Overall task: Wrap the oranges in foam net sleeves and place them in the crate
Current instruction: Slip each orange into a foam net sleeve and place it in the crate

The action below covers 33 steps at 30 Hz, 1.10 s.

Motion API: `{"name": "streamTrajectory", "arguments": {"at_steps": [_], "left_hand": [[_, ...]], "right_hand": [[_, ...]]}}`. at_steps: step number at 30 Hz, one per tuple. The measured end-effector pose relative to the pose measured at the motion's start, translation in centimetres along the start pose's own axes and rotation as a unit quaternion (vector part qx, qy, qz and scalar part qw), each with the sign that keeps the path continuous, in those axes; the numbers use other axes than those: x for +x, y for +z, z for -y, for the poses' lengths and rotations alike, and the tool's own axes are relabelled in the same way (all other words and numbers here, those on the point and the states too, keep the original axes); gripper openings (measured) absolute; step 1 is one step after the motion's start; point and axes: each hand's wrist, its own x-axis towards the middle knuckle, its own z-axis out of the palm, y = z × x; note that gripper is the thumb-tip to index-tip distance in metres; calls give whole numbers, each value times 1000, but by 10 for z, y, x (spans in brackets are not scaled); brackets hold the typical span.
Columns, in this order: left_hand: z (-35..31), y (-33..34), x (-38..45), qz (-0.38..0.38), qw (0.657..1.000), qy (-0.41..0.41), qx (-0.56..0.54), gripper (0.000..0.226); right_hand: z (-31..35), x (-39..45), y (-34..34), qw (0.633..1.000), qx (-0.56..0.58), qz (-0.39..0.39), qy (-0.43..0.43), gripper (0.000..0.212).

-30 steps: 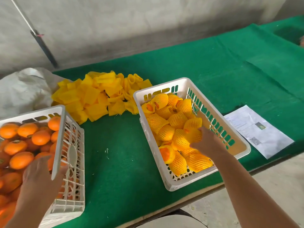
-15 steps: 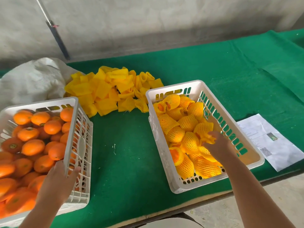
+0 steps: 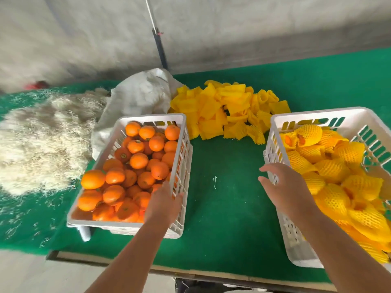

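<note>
Fingers of the left hand [image 3: 164,205] curl over the right rim of the crate of bare oranges [image 3: 135,166]. The right hand [image 3: 283,188] hovers spread and empty beside the crate of sleeved oranges [image 3: 281,220] at the bench's [image 3: 224,208] right edge, both crates lying lengthwise front to back.
</note>
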Motion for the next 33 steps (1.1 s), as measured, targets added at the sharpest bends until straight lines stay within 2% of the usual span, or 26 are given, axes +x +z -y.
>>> {"name": "streamTrajectory", "arguments": {"at_steps": [5, 9, 11, 14, 17, 19, 21, 24, 26, 29, 33], "left_hand": [[7, -9, -3, 0, 1000, -26, -8, 40], [1, -19, -7, 4, 993, -70, -99, 48], [4, -33, -10, -48, 993, -49, -94, 39], [28, -67, 0, -176, 984, -7, -25, 29], [62, -107, 23, -221, 971, -31, 88, 47], [83, -131, 39, -203, 964, -75, 152, 63], [103, -145, 52, -158, 963, -118, 185, 69], [124, -152, 67, -68, 972, -156, 161, 77], [132, -151, 73, -33, 977, -151, 145, 87], [139, -149, 77, -38, 980, -140, 138, 95], [144, -146, 76, -50, 985, -129, 101, 95]], "right_hand": [[-8, 8, 15, 1000, -19, 15, 7, 23], [-13, 5, 16, 1000, -21, 13, -2, 20], [-14, 4, 17, 1000, -15, 2, -11, 20], [-15, 4, 16, 1000, 19, -18, -1, 18], [-16, 5, 16, 999, 39, -32, 7, 15], [-19, 7, 17, 998, 41, -39, 8, 13], [-22, 9, 19, 999, 38, -32, 12, 15], [-24, 11, 22, 999, 25, -19, 15, 19], [-23, 11, 22, 1000, 10, -21, 11, 20], [-20, 11, 20, 1000, 12, -26, 6, 19], [-21, 11, 23, 999, 27, -30, -1, 23]]}}
